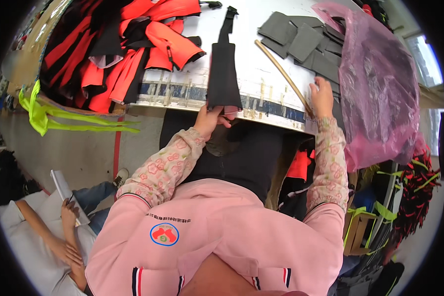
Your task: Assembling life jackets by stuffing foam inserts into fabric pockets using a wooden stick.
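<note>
The table (pixel 261 74) carries a heap of red and black pieces (pixel 118 49) at the left, and a pink bag (pixel 380 93) over grey patches (pixel 301 42) at the right. A black strip (pixel 223 69) lies in the middle, hanging over the near edge. The left hand (pixel 209 121) pinches its lower end. The right hand (pixel 322 96), fingers bent, rests on the stick (pixel 281 71).

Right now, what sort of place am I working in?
Probably a garment sewing workshop: a heap of cut orange and black fabric pieces, stacked grey fabric panels, and a long white worktable where your left hand holds a black fabric piece.
</note>
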